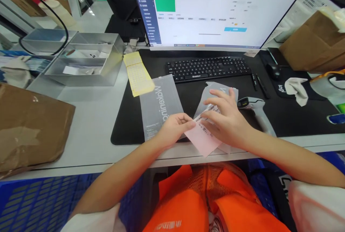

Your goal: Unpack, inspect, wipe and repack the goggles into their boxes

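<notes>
My left hand (176, 126) pinches the left corner of a pale pink printed slip (202, 140) at the desk's front edge. Over the slip's right side hovers my right hand (225, 119), its fingers spread; whether a fingertip touches the paper I cannot make out. Beneath my left hand lies a frosted plastic zip bag (159, 99) with mirrored lettering. A second frosted plastic bag (206, 97) is crumpled behind the slip, partly hidden by my right hand. A grey-and-white barcode scanner (254, 108) rests just right of that hand.
A keyboard (207, 68) sits below the monitor (202, 20). Yellow label sheets (138, 74) overlap the left bag. Grey trays (83, 79) stand at the left, behind a brown package (32, 128). Two pens (261, 86), a mouse (272, 70) and a brown paper bag (314, 43) are at the right.
</notes>
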`<state>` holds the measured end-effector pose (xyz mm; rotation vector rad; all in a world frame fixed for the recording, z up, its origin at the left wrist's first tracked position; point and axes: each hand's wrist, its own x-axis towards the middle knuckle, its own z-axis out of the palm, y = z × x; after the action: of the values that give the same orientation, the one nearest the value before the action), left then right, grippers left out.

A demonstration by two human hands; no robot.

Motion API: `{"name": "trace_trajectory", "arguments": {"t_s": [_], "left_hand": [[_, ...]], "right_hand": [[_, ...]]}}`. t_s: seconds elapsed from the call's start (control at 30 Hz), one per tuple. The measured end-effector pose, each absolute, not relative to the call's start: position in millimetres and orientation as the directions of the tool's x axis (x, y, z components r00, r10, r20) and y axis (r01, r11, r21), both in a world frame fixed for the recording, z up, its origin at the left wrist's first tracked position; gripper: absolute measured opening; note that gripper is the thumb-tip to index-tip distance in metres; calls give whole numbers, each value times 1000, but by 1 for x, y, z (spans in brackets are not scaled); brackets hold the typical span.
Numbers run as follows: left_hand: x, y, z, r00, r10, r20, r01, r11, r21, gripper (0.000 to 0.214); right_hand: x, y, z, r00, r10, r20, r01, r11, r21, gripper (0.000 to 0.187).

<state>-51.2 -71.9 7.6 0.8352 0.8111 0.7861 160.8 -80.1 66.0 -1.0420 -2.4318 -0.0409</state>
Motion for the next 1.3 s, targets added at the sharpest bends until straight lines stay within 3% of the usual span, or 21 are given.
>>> {"name": "trace_trajectory", "arguments": {"t_s": [0.17,0.23,0.33,0.43,0.77,0.97,1.17,1.3], "left_hand": [[-48,-74,4,379,888,-260,-360,401,843,35],[-50,-76,4,386,903,-191,-327,327,886,29],[-54,-79,9,380,925,-19,-177,93,980,19],[-57,-82,15,369,925,92,-26,-89,996,17],[-60,-90,19,376,865,333,92,-392,915,17],[-61,-92,21,406,860,309,107,-380,919,18],[-59,-89,20,361,915,180,18,-200,980,15],[-58,-87,19,349,932,98,-52,-85,995,13]], "right_hand": [[157,-82,59,-608,643,466,705,707,-56,15],[154,-80,60,-620,654,433,682,722,-116,18],[149,-79,62,-637,683,358,608,730,-313,19],[146,-80,64,-653,697,296,565,709,-422,18],[145,-80,68,-672,703,232,597,700,-391,21],[144,-83,73,-668,718,198,614,681,-398,19],[153,-82,74,-606,765,216,595,617,-514,9],[158,-76,67,-676,618,401,471,781,-409,19]]}}
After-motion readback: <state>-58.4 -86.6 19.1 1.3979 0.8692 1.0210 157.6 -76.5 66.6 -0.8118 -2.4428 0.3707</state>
